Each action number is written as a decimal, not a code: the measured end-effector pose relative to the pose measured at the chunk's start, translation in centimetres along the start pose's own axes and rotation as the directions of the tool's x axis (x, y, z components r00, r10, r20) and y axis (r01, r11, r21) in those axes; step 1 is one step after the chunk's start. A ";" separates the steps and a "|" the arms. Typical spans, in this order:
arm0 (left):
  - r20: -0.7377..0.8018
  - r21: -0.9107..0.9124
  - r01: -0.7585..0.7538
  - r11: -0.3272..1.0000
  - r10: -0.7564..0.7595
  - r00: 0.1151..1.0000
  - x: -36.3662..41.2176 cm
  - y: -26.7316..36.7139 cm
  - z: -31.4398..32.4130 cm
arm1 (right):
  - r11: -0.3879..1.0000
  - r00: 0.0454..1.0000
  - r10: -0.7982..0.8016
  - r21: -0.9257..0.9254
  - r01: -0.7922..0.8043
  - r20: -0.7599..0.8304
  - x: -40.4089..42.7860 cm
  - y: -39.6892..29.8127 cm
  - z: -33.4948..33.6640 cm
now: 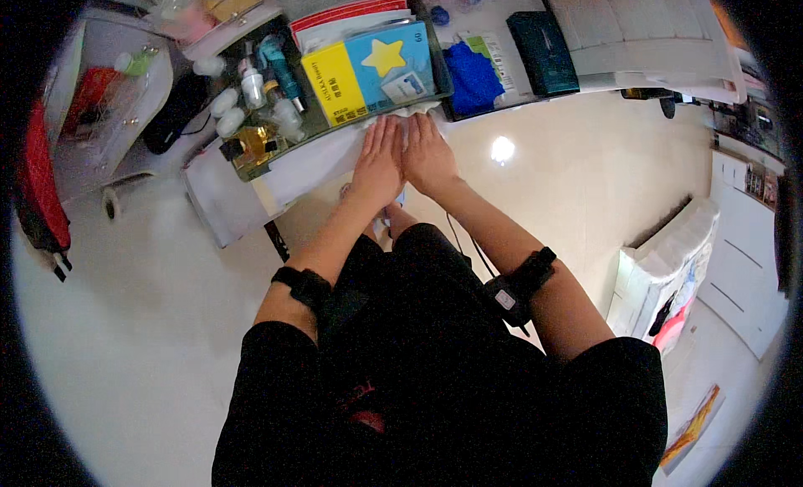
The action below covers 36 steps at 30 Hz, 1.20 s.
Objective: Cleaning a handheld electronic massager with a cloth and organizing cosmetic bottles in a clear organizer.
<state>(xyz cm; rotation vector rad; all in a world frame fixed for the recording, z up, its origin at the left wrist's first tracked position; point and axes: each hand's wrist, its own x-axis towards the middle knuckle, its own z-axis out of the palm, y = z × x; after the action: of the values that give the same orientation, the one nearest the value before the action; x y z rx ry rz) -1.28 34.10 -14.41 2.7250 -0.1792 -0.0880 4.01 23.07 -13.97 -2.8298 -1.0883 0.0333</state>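
Note:
My left hand (378,157) and my right hand (430,151) lie side by side, palms down and fingers straight, touching each other. Their fingertips press on a crumpled white tissue or cloth (421,108) at the front edge of a cluttered surface. Just beyond them stands a dark translucent bin (313,133), with a yellow and blue box (379,66) bearing a star, red-edged booklets and several small bottles (253,87) in it. To the right of the bin lies a bright blue cloth or pouch (472,79). What is under my palms is hidden.
A dark green case (543,53) lies at the back right, beside a large pale plastic container (640,38). An open white drawer or box (229,195) juts out at the left front. Farther left are a black pouch (179,110) and a red bag (47,179). Dark cables hang near my knees.

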 end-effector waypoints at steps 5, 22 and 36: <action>-0.035 0.003 -0.073 0.997 0.073 0.997 0.9 0.2 0.9 | 0.958 0.986 0.164 0.242 -0.153 -0.025 0.9 0.2 -1.1; 0.090 -0.098 -0.059 0.993 0.068 0.994 2.1 0.1 0.0 | 0.998 0.984 0.063 -0.013 -0.062 0.168 0.8 0.6 -1.1; -0.022 0.290 0.189 0.938 -0.191 0.981 -8.2 -6.1 -2.0 | 0.951 0.960 -0.242 -0.162 0.264 0.141 1.8 -11.6 2.2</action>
<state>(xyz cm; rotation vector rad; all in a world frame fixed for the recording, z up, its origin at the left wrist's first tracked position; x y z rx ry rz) -8.49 41.57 -14.72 3.0312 0.0783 -0.1352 -2.48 33.00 -14.85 -2.8461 -1.5485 0.0877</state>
